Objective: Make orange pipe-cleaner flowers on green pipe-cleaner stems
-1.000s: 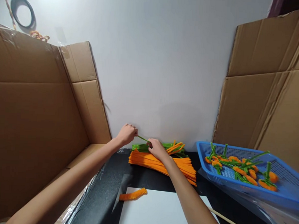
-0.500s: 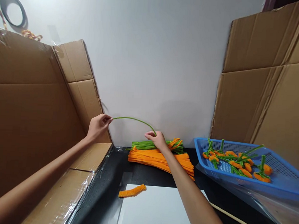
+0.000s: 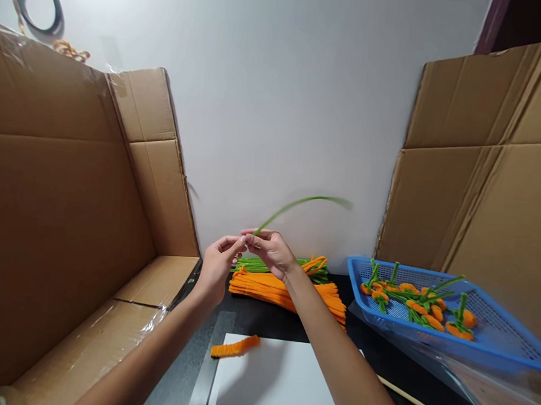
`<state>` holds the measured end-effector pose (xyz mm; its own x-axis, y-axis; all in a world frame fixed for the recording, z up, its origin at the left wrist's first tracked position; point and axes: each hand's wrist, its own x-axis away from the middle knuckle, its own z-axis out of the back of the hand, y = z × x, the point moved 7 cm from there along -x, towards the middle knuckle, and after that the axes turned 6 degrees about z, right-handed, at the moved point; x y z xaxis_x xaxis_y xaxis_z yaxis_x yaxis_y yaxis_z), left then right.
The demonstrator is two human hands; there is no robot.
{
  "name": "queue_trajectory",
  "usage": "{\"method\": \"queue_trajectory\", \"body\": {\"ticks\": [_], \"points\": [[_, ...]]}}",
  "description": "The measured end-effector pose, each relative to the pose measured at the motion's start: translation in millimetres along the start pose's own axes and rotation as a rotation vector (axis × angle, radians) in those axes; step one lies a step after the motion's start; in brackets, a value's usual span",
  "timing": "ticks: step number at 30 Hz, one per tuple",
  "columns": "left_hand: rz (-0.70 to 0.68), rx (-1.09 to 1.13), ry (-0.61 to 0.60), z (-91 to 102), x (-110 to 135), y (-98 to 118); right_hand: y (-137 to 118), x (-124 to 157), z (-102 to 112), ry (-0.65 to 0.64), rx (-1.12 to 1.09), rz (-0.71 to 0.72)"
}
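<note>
My left hand (image 3: 217,266) and my right hand (image 3: 272,251) meet fingertip to fingertip above the piles, both pinching one end of a green pipe cleaner (image 3: 288,207). The rest of it arcs up and to the right, its free tip blurred. Below and behind my hands lies a bundle of orange pipe cleaners (image 3: 288,294), with green pipe cleaners (image 3: 256,264) against the wall behind it. A short, tightly coiled orange piece (image 3: 235,347) rests on the upper left edge of a white sheet (image 3: 283,378).
To the right, a blue basket (image 3: 508,336) holds several small orange pieces with green stems (image 3: 432,320). A thin wooden stick (image 3: 412,400) lies beside the sheet. Cardboard panels stand at left (image 3: 61,216) and right (image 3: 475,177). Clear plastic lies under the basket.
My left hand has moved right to meet my right hand. The green pipe cleaner, formerly stretched between them, now has its left end free and swung over to the right.
</note>
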<state>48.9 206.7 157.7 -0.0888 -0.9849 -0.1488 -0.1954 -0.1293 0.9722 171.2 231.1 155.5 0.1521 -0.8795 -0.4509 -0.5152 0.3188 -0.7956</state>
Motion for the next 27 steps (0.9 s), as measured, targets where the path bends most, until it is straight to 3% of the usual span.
{"method": "queue_trajectory", "body": {"ticks": [3, 5, 7, 10, 13, 16, 19, 23, 27], "points": [[0.033, 0.0, -0.04, 3.2, 2, -17, -3, 1, 4, -0.052, 0.159, -0.026], [0.046, -0.075, -0.065, 8.7, 8, -34, -11, 1, 14, 0.003, 0.266, -0.014], [-0.019, -0.319, -0.161, 9.9, 19, -47, -23, 2, 23, 0.075, 0.338, 0.033], [-0.084, -0.9, -0.516, 0.1, 45, -79, -38, 4, 31, 0.118, 0.398, 0.081], [-0.036, -1.224, -0.606, 8.2, 56, -106, -45, 5, 35, 0.144, 0.402, 0.088], [0.016, -1.248, -0.645, 9.9, 54, -115, -47, 6, 38, 0.188, 0.379, 0.072], [-0.011, -0.939, -0.581, 3.2, 38, -91, -52, 7, 36, 0.207, 0.373, 0.083], [-0.206, -0.42, -0.316, -0.5, 13, -13, -71, 12, 21, 0.169, 0.35, 0.171], [-0.386, -0.244, -0.108, 0.6, 18, 50, -94, 22, -7, 0.108, 0.397, 0.276]]}}
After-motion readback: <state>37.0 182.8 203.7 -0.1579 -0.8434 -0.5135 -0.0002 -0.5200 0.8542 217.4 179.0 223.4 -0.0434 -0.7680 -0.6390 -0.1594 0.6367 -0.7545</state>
